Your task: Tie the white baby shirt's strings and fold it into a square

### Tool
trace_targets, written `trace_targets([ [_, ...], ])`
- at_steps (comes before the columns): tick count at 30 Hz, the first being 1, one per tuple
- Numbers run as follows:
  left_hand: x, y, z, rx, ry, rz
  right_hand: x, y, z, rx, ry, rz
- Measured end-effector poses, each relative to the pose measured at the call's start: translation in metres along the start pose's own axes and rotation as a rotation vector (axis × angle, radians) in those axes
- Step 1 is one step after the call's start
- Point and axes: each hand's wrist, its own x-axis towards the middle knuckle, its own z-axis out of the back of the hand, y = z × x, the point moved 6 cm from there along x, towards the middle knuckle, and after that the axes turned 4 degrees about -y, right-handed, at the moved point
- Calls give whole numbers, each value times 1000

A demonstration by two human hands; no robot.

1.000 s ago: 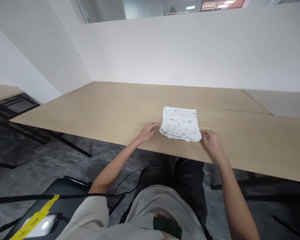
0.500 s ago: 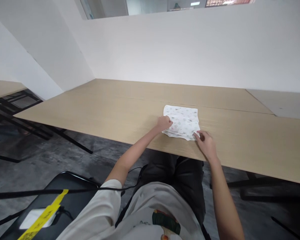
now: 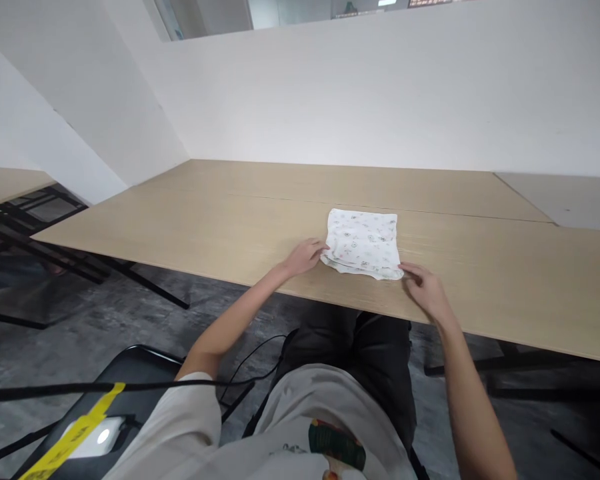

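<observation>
My loosely curled left hand (image 3: 303,259) and right hand (image 3: 428,292) flank the squarish folded cloth (image 3: 363,237), fingertips at its near corners, neither nearer, any pinch unclear

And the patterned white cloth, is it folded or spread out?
Folded: the cloth lies flat on the table, and overlapping layers show along its near edge; how many, I cannot tell.
</observation>
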Motion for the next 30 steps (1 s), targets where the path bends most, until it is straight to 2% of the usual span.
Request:
trace_targets([
  [4,-19,7,4,20,38,-131,7,6,3,-64,31,110],
  [12,-2,-3,-16,92,106,-107,13,16,0,-79,35,180],
  [14,-8,-12,-13,144,129,-106,6,24,7,-66,33,189],
  [17,-23,-30,4,169,94,-123,-8,41,25,-53,38,188],
  [20,-26,-47,31,143,-1,-126,-7,53,44,-42,22,90],
  [24,4,-44,52,64,-103,-70,32,48,52,71,-19,-137],
  [27,37,-18,45,-36,-164,7,76,30,34,176,11,-313],
  [30,57,17,21,-111,-167,118,104,4,4,214,55,-481],
])
